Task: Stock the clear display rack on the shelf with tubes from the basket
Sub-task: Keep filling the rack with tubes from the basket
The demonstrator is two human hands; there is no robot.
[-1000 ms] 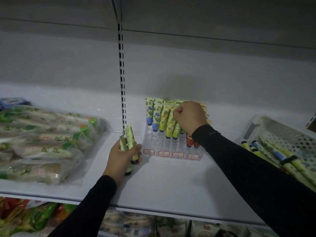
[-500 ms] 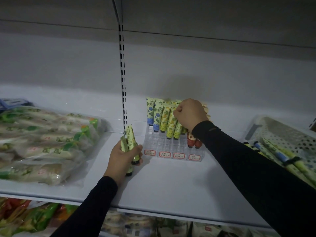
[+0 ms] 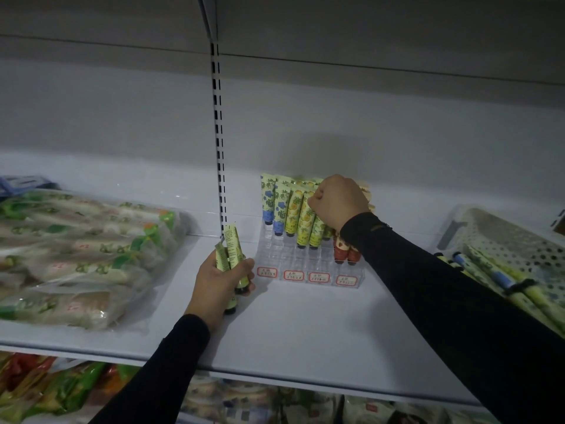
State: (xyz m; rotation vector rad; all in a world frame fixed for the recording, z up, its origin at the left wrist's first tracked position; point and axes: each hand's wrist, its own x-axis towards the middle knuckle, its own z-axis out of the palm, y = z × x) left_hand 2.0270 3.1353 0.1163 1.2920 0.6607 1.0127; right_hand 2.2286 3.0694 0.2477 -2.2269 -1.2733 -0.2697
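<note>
Change: the right hand (image 3: 337,203) has moved up a little and a bit to the left over the rack since half a second ago. The left hand (image 3: 220,278) has stayed in the same spot.
Right hand: it is curled into a fist at the back row of tubes. Its fingers are hidden, so I cannot tell if it grips a tube.
Left hand: it is wrapped around two green tubes (image 3: 233,250), caps down, just left of the rack.
Rack: the clear display rack (image 3: 308,267) sits on the white shelf (image 3: 305,325), in the middle. It has steps and four red-edged labels along the front.
Tubes in rack: they stand upright, caps down. Blue-flower tubes (image 3: 279,206) are on the left, yellow tubes (image 3: 305,220) are in the middle, and red tubes (image 3: 345,252) are on the right, partly behind the sleeve. The front steps hold none.
Basket: the white basket (image 3: 501,237) with holes sits on the right of the shelf. More tubes (image 3: 501,280) lie flat inside it.
Bags: clear bags (image 3: 76,255) of green-and-white packets lie on the left.
</note>
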